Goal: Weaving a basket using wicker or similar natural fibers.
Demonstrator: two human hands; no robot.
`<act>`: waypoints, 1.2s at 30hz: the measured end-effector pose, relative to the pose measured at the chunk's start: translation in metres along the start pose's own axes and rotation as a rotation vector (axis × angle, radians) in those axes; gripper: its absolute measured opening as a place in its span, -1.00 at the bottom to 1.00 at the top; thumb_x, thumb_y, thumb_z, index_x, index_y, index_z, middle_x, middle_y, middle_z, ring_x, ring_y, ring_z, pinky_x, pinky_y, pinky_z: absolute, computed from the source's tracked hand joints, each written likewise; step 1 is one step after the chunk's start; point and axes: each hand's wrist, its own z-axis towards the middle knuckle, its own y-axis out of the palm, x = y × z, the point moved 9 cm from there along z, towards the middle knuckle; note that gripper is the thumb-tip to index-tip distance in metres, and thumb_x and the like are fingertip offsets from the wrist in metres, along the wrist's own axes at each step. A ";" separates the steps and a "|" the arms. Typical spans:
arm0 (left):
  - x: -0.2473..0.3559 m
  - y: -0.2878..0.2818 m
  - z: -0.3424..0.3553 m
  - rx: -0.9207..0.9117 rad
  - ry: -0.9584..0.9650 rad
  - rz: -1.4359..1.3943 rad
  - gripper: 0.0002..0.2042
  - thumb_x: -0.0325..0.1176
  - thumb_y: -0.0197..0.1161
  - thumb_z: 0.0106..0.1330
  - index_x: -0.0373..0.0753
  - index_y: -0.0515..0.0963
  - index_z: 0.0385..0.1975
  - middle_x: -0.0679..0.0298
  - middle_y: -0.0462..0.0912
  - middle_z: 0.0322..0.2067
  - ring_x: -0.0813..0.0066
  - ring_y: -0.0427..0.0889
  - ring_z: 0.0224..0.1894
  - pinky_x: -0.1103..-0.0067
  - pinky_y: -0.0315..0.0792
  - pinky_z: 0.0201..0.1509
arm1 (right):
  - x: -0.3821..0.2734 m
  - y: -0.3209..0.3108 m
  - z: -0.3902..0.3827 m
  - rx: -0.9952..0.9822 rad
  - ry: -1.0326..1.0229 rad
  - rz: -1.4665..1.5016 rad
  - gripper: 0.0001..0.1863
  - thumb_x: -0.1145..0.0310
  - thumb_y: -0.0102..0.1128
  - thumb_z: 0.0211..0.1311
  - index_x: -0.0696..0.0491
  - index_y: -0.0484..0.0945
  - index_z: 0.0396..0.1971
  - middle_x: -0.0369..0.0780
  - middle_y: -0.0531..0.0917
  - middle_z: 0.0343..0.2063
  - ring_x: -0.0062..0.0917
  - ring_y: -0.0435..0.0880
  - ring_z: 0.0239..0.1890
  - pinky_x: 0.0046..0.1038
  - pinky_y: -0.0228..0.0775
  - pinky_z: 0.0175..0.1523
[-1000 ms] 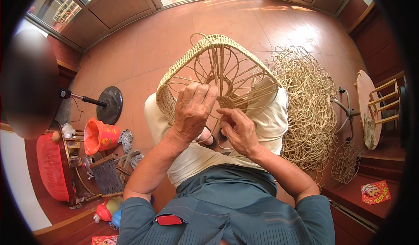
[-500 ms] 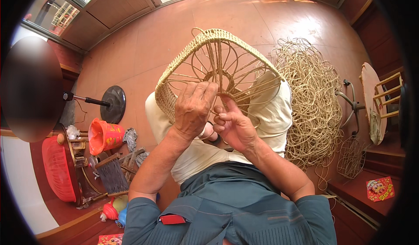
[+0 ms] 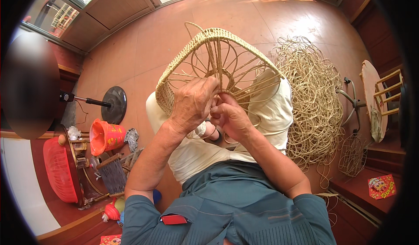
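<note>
Between my knees stands a woven straw-coloured cord frame (image 3: 218,33), its thick braided band curving round the far side. Many cords stretch from the band toward a smaller ring in the middle. My left hand (image 3: 192,100) is closed with its fingertips pressed together at the near edge, beside the bundle of taut cords (image 3: 212,58). Close against it, my right hand (image 3: 231,116) pinches the near wrapped edge of the frame, thumb and fingers bent. The fingertips of both hands partly hide each other and the cord there. A loose cord loop sticks up beyond the far band.
A big heap of loose cord (image 3: 307,110) lies on the floor to the right, beside a round-topped stool (image 3: 372,105) and a wire basket (image 3: 352,155). At left are a black round stand base (image 3: 114,104), an orange-red bucket (image 3: 106,137) and a red plastic basket (image 3: 59,168).
My right hand has moved up and left against the left hand, its fingers curling in. My left hand has turned slightly. The cord loop beyond the far band stands out longer.
</note>
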 end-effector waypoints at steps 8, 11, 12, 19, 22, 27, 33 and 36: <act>-0.003 0.000 -0.002 0.081 -0.050 -0.041 -0.83 -0.45 0.46 0.39 -0.23 0.60 -0.13 0.14 0.70 -0.39 0.08 0.73 -0.34 0.25 0.55 -0.27 | -0.041 0.023 -0.040 0.313 -0.578 -1.209 -0.75 0.29 0.17 0.68 0.19 0.61 0.02 0.04 0.67 -0.27 -0.04 0.69 -0.26 -0.18 0.55 -0.12; -0.002 -0.005 -0.010 0.208 -0.055 -0.090 -0.85 -0.47 0.47 0.38 -0.24 0.64 -0.14 0.12 0.71 -0.37 0.08 0.73 -0.33 0.26 0.56 -0.25 | -0.025 0.018 -0.063 0.233 -0.544 -1.393 -0.84 0.37 0.15 0.65 0.17 0.58 -0.09 0.03 0.66 -0.32 0.02 0.70 -0.24 -0.08 0.52 -0.14; -0.004 -0.007 -0.017 0.252 -0.122 -0.102 -0.86 -0.48 0.48 0.38 -0.24 0.66 -0.15 0.11 0.72 -0.36 0.08 0.73 -0.33 0.27 0.57 -0.24 | -0.018 0.017 -0.072 0.192 -0.529 -1.482 -0.87 0.42 0.14 0.64 0.16 0.56 -0.14 0.03 0.65 -0.34 0.05 0.71 -0.24 -0.03 0.50 -0.15; -0.004 0.039 -0.061 0.100 -0.553 -0.310 -0.79 -0.23 0.36 0.55 -0.28 0.63 -0.15 -0.01 0.78 -0.34 -0.05 0.81 -0.30 0.15 0.60 -0.23 | 0.035 -0.017 -0.132 0.013 -0.033 -1.602 -0.81 0.33 0.11 0.67 0.11 0.58 -0.18 0.04 0.70 -0.35 0.06 0.75 -0.22 -0.05 0.57 -0.12; -0.010 0.062 -0.070 0.080 -0.657 -0.443 -0.74 -0.23 0.30 0.62 -0.33 0.67 0.02 0.06 0.78 -0.47 0.26 0.83 -0.44 0.33 0.61 -0.37 | 0.028 -0.016 -0.148 -0.062 0.027 -1.596 -0.76 0.27 0.05 0.71 0.09 0.62 -0.15 0.04 0.72 -0.30 0.08 0.74 -0.20 -0.01 0.56 -0.08; -0.003 0.064 -0.073 0.110 -0.581 -0.593 -0.74 -0.23 0.17 0.70 -0.30 0.66 0.06 0.14 0.64 -0.57 0.36 0.73 -0.60 0.36 0.50 -0.46 | 0.000 -0.021 -0.177 -0.073 0.190 -1.576 -0.70 0.22 0.07 0.73 0.10 0.70 0.01 0.01 0.74 -0.29 0.01 0.77 -0.22 -0.08 0.57 -0.05; -0.005 0.054 -0.075 -0.066 -0.558 -0.584 -0.70 -0.20 0.08 0.75 -0.28 0.66 0.04 0.16 0.61 -0.59 0.30 0.71 -0.63 0.34 0.53 -0.40 | -0.052 -0.015 -0.189 -0.328 0.457 -1.775 -0.58 0.23 0.14 0.66 0.11 0.65 0.33 0.07 0.81 -0.26 -0.09 0.83 -0.12 -0.17 0.64 0.09; -0.001 0.044 -0.077 -0.111 -0.593 -0.602 -0.70 -0.20 0.08 0.75 -0.29 0.66 0.01 0.14 0.61 -0.57 0.34 0.71 -0.62 0.38 0.54 -0.40 | -0.112 0.046 -0.153 0.039 0.078 -2.144 -0.60 0.38 0.33 0.52 -0.02 0.71 0.30 -0.06 0.78 -0.23 -0.19 0.79 -0.18 -0.24 0.65 0.04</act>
